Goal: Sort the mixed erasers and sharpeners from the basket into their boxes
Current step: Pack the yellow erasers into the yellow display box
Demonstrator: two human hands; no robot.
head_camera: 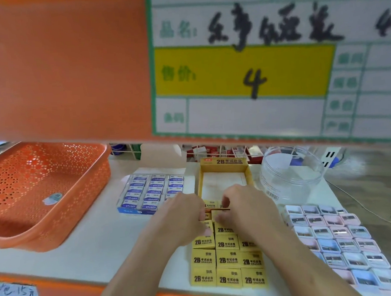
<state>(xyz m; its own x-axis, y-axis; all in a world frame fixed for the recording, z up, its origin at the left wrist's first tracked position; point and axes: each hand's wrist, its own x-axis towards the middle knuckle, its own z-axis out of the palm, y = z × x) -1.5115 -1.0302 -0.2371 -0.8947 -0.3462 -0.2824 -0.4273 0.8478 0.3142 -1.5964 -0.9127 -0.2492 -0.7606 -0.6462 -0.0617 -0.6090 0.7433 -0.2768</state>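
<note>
Several yellow 2B erasers (227,260) lie in neat rows on the white shelf, in front of their open yellow box (223,163), whose inside is mostly bare. My left hand (183,218) and my right hand (245,209) meet over the top of those rows, fingers pinching the edges of yellow erasers there. The orange basket (83,206) at the left holds one small pale item (52,199). A blue box of white erasers (147,194) stands between basket and yellow box. Pastel sharpeners (340,241) lie in rows at the right.
An orange shelf front with a big price label (242,75) hangs overhead, hiding the upper view. A clear round plastic jar (291,173) stands behind the sharpeners. A wire rack with red and white packets (215,152) runs along the back. The shelf's orange front edge (60,284) carries paper tags.
</note>
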